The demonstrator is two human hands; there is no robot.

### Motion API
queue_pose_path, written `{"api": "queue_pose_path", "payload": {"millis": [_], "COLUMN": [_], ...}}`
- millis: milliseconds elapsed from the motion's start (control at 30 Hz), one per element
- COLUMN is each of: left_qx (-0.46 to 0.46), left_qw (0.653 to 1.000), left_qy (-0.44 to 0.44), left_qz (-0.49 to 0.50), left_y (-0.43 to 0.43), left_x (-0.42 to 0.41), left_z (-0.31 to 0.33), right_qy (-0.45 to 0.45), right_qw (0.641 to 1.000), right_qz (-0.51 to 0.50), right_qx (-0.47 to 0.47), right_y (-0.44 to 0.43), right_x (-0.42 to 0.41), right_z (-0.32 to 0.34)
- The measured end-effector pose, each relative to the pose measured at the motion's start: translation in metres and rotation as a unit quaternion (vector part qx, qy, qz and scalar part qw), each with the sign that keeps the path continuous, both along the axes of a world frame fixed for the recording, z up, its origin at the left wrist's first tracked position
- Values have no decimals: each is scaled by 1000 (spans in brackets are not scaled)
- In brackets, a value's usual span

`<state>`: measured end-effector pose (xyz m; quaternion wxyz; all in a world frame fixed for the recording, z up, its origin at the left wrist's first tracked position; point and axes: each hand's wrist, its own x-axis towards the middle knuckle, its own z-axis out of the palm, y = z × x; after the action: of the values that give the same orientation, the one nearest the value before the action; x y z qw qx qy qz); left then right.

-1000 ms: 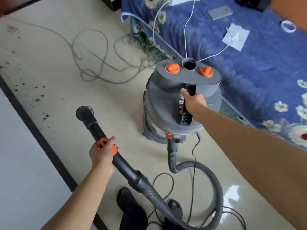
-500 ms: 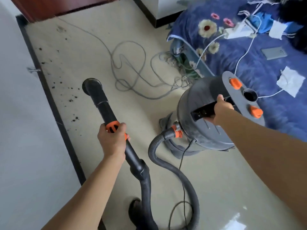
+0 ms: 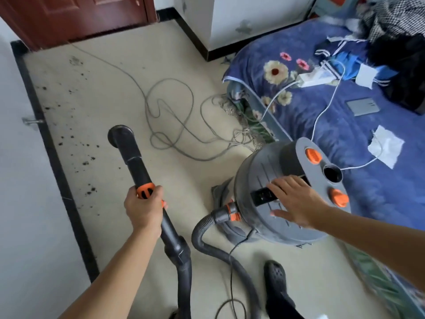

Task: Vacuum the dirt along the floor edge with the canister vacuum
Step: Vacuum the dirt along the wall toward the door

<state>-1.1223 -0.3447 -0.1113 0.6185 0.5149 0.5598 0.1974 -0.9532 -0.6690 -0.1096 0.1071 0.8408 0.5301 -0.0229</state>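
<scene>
Black plastic fills my left hand (image 3: pixel 143 210): the fingers are clamped round the rigid black vacuum wand (image 3: pixel 135 162), right at its orange slotted collar (image 3: pixel 145 191), with the thumb wrapped over the top. The wand's round flared nozzle (image 3: pixel 120 135) points away from me over the cream tiled floor (image 3: pixel 184 192); I cannot tell whether its rim touches the tiles. My right hand (image 3: pixel 296 201) grips nothing. Its fingers are straight and spread, laid flat on the grey drum-shaped canister vacuum (image 3: pixel 264 176), the fingertips at the dark recessed slot (image 3: pixel 262 194) in its shell and the thumb stretched out below. The canister stands on the floor just beside the blue flowered bedspread (image 3: pixel 345 134), and two orange knobs show on its flat grey top plate (image 3: pixel 305 148). A ribbed grey hose (image 3: pixel 202 240) leaves an orange-ringed port low on the canister, curls down and runs back toward the wand's rear end. The dark crumbs of dirt (image 3: pixel 85 157) lie scattered along the black skirting board (image 3: pixel 57 162) at the left wall, just left of the nozzle and clear of it. A loose grey cable (image 3: pixel 170 125) loops over the floor beyond, toward the red-brown door (image 3: pixel 80 14).
</scene>
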Motion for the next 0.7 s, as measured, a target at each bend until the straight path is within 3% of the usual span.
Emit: {"api": "queue_pose_path", "payload": {"millis": [100, 200, 433, 700], "left_qx": [22, 49, 31, 74], "left_qw": [1000, 997, 986, 977], "left_qy": [12, 49, 153, 193], "left_qz": [7, 22, 51, 46], "left_y": [6, 14, -18, -23], "left_x": [19, 33, 65, 101], "left_z": [1, -1, -2, 11], "right_qy": [52, 64, 126, 136], "right_qw": [996, 996, 984, 952], "right_qz": [68, 56, -128, -271], "right_qx": [-25, -8, 2, 45], "right_y": [4, 25, 104, 122], "right_x": [35, 48, 114, 201], "right_z": [-13, -16, -2, -10]}}
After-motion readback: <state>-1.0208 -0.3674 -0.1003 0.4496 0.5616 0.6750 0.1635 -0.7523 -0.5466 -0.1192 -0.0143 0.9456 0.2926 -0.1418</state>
